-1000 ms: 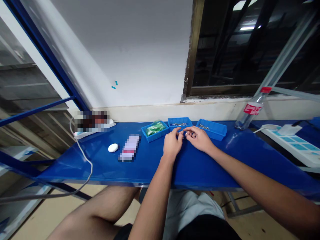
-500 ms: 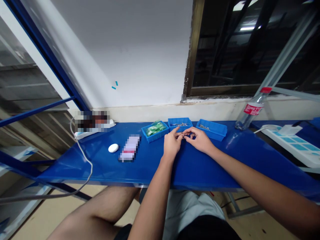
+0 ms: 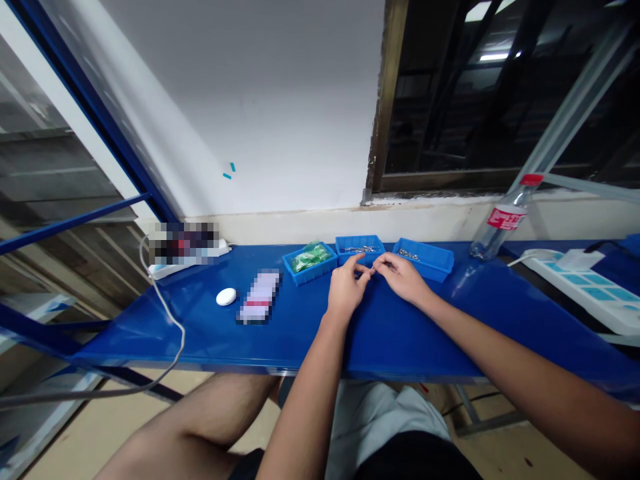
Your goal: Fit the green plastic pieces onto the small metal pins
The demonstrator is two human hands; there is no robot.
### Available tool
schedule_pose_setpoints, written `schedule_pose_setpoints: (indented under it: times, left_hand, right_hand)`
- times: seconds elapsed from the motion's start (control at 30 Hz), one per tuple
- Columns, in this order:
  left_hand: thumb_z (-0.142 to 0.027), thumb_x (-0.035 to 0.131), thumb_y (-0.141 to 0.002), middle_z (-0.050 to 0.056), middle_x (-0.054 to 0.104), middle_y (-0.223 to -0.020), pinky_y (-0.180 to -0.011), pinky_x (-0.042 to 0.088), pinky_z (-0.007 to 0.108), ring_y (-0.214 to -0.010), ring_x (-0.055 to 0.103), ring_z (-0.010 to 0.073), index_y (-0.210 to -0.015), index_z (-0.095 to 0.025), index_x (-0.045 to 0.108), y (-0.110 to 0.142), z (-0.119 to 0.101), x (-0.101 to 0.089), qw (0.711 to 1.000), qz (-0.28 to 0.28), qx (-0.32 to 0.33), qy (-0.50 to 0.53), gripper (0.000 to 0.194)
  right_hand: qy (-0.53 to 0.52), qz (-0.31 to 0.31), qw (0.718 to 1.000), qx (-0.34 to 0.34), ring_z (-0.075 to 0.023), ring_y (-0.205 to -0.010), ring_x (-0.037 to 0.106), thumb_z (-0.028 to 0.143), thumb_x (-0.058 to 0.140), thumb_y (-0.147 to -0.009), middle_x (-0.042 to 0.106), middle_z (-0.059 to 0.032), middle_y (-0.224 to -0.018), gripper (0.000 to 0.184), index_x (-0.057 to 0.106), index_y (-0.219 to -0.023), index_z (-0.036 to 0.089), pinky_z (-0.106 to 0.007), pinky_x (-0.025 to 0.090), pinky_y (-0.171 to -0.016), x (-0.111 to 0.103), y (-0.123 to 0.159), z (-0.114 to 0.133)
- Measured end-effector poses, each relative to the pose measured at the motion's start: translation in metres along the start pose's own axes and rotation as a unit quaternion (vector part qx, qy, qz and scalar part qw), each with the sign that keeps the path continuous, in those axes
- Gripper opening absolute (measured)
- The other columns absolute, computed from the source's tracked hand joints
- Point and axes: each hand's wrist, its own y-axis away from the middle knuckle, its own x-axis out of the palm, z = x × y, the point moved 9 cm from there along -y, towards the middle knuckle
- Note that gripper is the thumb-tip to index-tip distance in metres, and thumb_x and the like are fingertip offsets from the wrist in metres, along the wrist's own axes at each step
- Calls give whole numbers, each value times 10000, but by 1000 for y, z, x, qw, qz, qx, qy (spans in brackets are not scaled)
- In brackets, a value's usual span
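Observation:
My left hand [image 3: 346, 287] and my right hand [image 3: 401, 279] meet above the blue table, their fingertips pinched close together. Between them shows a tiny shiny piece [image 3: 373, 268], too small to name. The left index finger sticks out from the pinch. Just behind the hands sits a blue bin [image 3: 356, 241] with thin metal pins or screws [image 3: 361, 249] in it. To its right, another blue bin [image 3: 436, 269] holds small metal parts [image 3: 409, 254]. A third blue bin [image 3: 316, 274], on the left, contains green plastic bags [image 3: 311, 256].
Left on the table [image 3: 200, 340] lie a white oval case [image 3: 227, 297] and a blurred-out phone [image 3: 260, 298]. A clear bottle [image 3: 505, 220] with a red cap stands at the back right, near a white power strip [image 3: 590, 293]. A grey cable [image 3: 175, 320] hangs over the left edge.
My right-hand fingers have drawn in from a looser curl to a tighter pinch, slightly away from the left fingertips. The small piece between the hands now shows. The bins have stayed put.

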Motion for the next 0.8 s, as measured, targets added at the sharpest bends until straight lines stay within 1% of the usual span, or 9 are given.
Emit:
schedule_pose_setpoints:
  times: [0.13, 0.23, 0.33, 0.4, 0.53, 0.6, 0.67, 0.73, 0.8]
  left_hand:
    - [-202, 704, -950, 60, 811, -995, -855, 599, 288, -905, 781, 187, -1308, -185, 659, -3, 5, -9, 993, -49, -20, 102, 361]
    - [-255, 746, -930, 70, 809, -980, -855, 596, 295, -891, 776, 192, -1298, -171, 653, -4, 10, -13, 986, -69, -37, 145, 389]
    - [-355, 727, -953, 82, 814, -1000, -869, 592, 307, -933, 776, 209, -1333, -176, 629, -4, 13, -13, 982, -74, -56, 168, 431]
    - [-444, 645, -1002, 93, 809, -1061, -894, 586, 317, -985, 772, 218, -1324, -190, 634, -3, 14, -16, 980, -91, -68, 161, 410]
    - [-510, 472, -1068, 107, 791, -1134, -917, 573, 330, -1046, 757, 229, -1265, -197, 649, 0, 16, -26, 977, -145, -87, 132, 410]
    - [-504, 431, -1081, 105, 790, -1122, -902, 572, 329, -1035, 755, 230, -1243, -198, 651, 1, 17, -31, 976, -163, -87, 116, 411]
    - [-497, 409, -1088, 99, 791, -1104, -879, 572, 321, -1023, 753, 228, -1224, -201, 654, 1, 18, -34, 975, -175, -86, 108, 408]
    - [-497, 400, -1089, 93, 792, -1087, -842, 575, 309, -1009, 751, 226, -1194, -202, 662, 2, 20, -36, 974, -181, -86, 110, 409]
    - [-502, 395, -1089, 90, 791, -1076, -810, 576, 301, -998, 749, 226, -1174, -202, 669, 2, 22, -37, 972, -185, -89, 114, 415]
  right_hand:
    - [-28, 22, 999, 3, -204, -780, 642, 429, 543, -998, 696, -23, -842, 263, 672, -883, 230, -322, 513, -721, 4, 2, 3]
    - [-18, 56, 998, -20, -211, -829, 653, 461, 569, -997, 711, -35, -897, 290, 700, -885, 228, -338, 526, -775, 13, 4, 9]
    - [-53, 69, 996, -9, -217, -865, 678, 505, 602, -981, 737, -45, -947, 307, 717, -931, 226, -355, 550, -824, 20, 4, 6]
    - [-99, 53, 994, 19, -211, -847, 692, 546, 626, -959, 747, -53, -948, 338, 713, -966, 219, -348, 567, -799, 19, 0, -1]
    - [-126, -11, 989, 74, -170, -675, 659, 621, 655, -915, 732, -49, -833, 420, 707, -941, 204, -286, 530, -609, 10, -15, -16]
    - [-99, -37, 990, 96, -155, -575, 615, 634, 631, -925, 711, -39, -749, 445, 710, -884, 198, -274, 482, -529, 4, -21, -21]
    - [-32, -43, 994, 98, -156, -517, 591, 615, 588, -959, 698, -34, -679, 458, 714, -812, 200, -282, 458, -500, 0, -25, -21]
    - [53, -28, 997, 54, -181, -562, 641, 536, 574, -991, 725, -36, -689, 410, 726, -792, 211, -302, 497, -556, -1, -25, -11]
    - [125, -2, 992, -24, -215, -727, 724, 405, 599, -994, 786, -45, -832, 262, 757, -888, 224, -331, 560, -705, 3, -21, 3]
